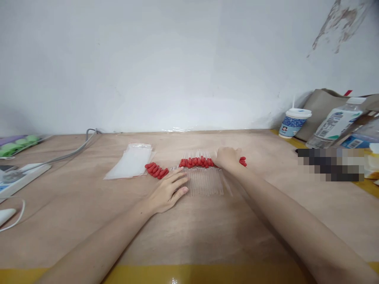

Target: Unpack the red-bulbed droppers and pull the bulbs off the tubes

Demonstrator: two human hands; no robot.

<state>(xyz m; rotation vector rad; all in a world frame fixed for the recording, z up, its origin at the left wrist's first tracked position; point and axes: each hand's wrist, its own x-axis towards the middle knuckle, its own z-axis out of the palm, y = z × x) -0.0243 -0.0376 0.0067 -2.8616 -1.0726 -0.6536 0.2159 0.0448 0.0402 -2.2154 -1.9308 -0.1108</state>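
Note:
A row of clear thin tubes (204, 183) with red rubber bulbs (197, 162), which look like droppers, lies side by side in the middle of the table. My left hand (170, 191) rests palm down over the row's left end, fingers stretched out and slightly apart. At the right end, my right hand (227, 157) is closed against the bulbs; its fingertips and whatever they hold are hidden. More red bulbs (156, 170) lie slanted beyond my left hand. A few others (243, 161) show just past my right hand.
Clear zip bags (130, 161) are stacked to the left of the row. A white power strip (26, 177) with a grey cable (71, 152) lies at far left. On the right stand a lidded paper cup (293, 122), a plastic bottle (334, 124) and a beige bag (315, 106).

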